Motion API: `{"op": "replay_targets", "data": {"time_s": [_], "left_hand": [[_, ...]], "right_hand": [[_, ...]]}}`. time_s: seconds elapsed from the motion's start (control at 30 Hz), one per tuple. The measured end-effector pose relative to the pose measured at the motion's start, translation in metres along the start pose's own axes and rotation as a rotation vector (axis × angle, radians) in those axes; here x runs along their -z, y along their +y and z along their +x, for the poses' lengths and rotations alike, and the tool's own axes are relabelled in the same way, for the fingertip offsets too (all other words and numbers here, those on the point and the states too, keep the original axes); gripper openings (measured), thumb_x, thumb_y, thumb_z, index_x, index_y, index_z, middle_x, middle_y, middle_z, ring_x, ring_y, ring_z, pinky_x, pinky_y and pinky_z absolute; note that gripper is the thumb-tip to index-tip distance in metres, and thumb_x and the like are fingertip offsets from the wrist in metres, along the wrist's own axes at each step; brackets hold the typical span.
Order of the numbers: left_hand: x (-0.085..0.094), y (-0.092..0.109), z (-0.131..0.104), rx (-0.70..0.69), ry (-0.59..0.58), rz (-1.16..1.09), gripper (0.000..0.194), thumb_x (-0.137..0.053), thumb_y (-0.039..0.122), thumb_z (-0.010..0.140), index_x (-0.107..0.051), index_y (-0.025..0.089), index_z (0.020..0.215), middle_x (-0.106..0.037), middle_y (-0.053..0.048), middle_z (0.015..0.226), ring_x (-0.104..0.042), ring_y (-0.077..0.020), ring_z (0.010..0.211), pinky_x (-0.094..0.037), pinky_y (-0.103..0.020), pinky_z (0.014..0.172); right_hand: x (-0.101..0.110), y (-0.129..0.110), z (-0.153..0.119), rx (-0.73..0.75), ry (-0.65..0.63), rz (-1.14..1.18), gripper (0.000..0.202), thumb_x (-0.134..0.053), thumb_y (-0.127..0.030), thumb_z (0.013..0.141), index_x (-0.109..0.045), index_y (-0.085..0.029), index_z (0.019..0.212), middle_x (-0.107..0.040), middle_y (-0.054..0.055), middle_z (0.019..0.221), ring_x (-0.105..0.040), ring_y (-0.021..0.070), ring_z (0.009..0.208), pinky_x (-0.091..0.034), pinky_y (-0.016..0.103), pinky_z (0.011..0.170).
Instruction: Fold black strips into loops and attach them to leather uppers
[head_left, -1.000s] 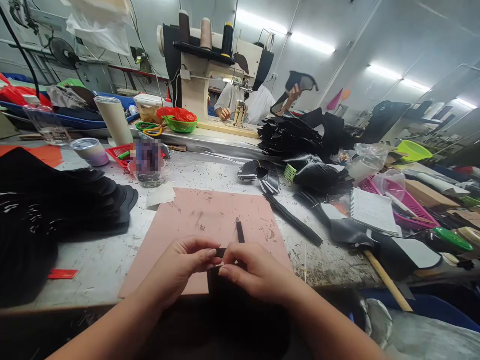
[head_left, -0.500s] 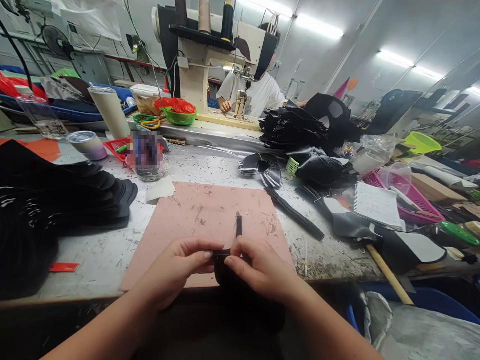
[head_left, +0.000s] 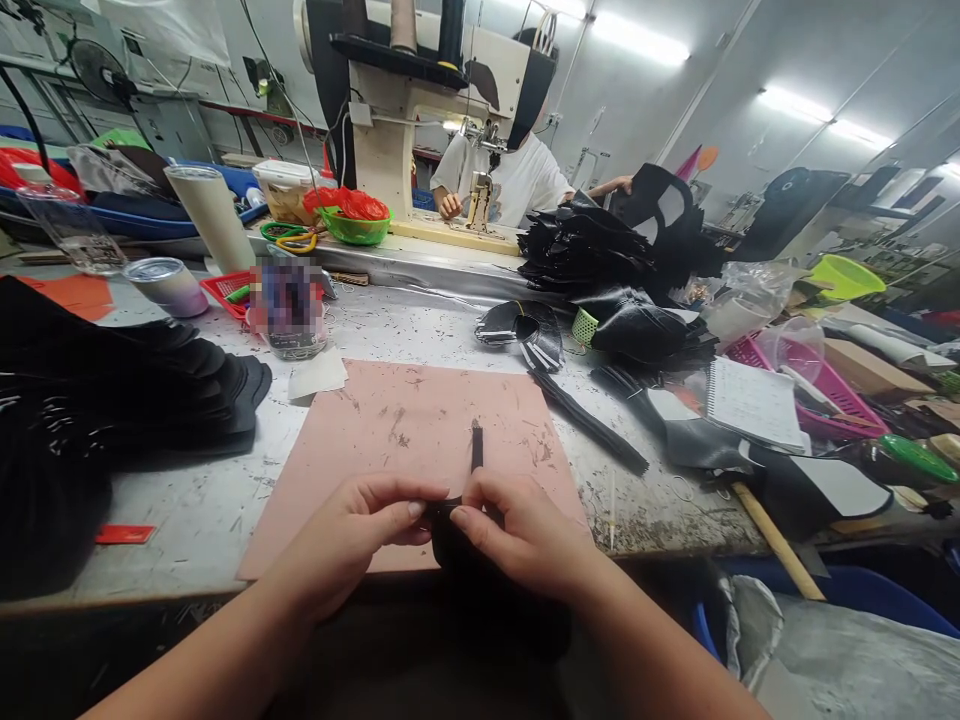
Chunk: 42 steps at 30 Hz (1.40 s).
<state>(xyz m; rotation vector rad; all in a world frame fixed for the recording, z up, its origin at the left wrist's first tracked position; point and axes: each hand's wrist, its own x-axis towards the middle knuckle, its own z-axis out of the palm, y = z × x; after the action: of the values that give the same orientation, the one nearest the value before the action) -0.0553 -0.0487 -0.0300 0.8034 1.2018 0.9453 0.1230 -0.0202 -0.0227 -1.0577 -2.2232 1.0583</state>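
My left hand pinches the left edge of a black piece between thumb and fingers, at the near edge of a pink board. My right hand grips the same piece just to the right, its thumb close to the left fingertips. A narrow black strip sticks up from behind the right fingers over the board. The lower part of the black piece hangs below the table edge and merges with the dark area there.
Black cut pieces are stacked at the left. A sewing machine stands behind, with a person in white beyond it. At the right lie black strips, a notebook and a wooden handle.
Both hands keep nearly the same hold and place. Across the table, the person's hand has come into view on top of the black pile, and a piece there is lifted. The view has shifted slightly.
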Motion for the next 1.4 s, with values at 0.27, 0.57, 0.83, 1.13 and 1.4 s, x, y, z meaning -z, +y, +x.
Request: {"op": "replay_targets", "data": {"time_s": [0.27, 0.57, 0.83, 1.13, 1.4], "left_hand": [[0.002, -0.005, 0.003, -0.09, -0.069, 0.043, 0.02, -0.072, 0.02, 0.058, -0.071, 0.02, 0.078, -0.071, -0.001, 0.078, -0.061, -0.015, 0.075, -0.049, -0.023, 0.07], [-0.009, -0.017, 0.002, -0.139, 0.066, -0.02, 0.013, -0.074, 0.024, 0.059, -0.067, 0.019, 0.069, -0.065, 0.003, 0.066, -0.057, -0.0114, 0.066, -0.047, -0.021, 0.064], [-0.005, 0.002, 0.006, -0.07, -0.044, 0.205, 0.03, -0.072, 0.023, 0.057, -0.065, 0.02, 0.086, -0.065, 0.003, 0.073, -0.058, -0.014, 0.075, -0.046, -0.025, 0.072], [-0.001, 0.015, 0.013, -0.034, -0.217, 0.528, 0.015, -0.065, 0.032, 0.065, -0.064, 0.017, 0.063, -0.066, -0.001, 0.064, -0.06, -0.0182, 0.069, -0.046, -0.03, 0.069], [-0.002, 0.019, 0.015, -0.004, -0.337, 0.684, 0.016, -0.057, 0.028, 0.067, -0.065, 0.018, 0.077, -0.061, 0.002, 0.064, -0.057, -0.0156, 0.065, -0.044, -0.027, 0.066]], "right_hand": [[-0.002, 0.001, 0.001, -0.022, 0.028, -0.02, 0.019, -0.05, -0.025, 0.081, -0.044, -0.019, 0.064, -0.048, -0.004, 0.057, -0.043, 0.0088, 0.052, -0.031, 0.019, 0.049], [0.003, 0.008, -0.003, 0.074, 0.118, -0.037, 0.013, -0.055, -0.021, 0.075, -0.047, -0.019, 0.065, -0.052, -0.001, 0.07, -0.049, 0.0117, 0.063, -0.038, 0.023, 0.058], [0.008, 0.003, -0.003, 0.176, 0.099, -0.139, 0.014, -0.054, -0.013, 0.074, -0.046, -0.019, 0.064, -0.06, -0.001, 0.073, -0.054, 0.0139, 0.075, -0.037, 0.031, 0.082], [0.013, 0.005, -0.007, 0.164, 0.089, -0.189, 0.012, -0.055, -0.014, 0.072, -0.047, -0.018, 0.064, -0.059, -0.002, 0.068, -0.052, 0.0121, 0.067, -0.035, 0.031, 0.086], [0.012, 0.004, -0.005, 0.118, 0.051, -0.198, 0.016, -0.056, -0.013, 0.071, -0.048, -0.018, 0.06, -0.057, -0.003, 0.059, -0.051, 0.0126, 0.066, -0.037, 0.027, 0.079]]}}
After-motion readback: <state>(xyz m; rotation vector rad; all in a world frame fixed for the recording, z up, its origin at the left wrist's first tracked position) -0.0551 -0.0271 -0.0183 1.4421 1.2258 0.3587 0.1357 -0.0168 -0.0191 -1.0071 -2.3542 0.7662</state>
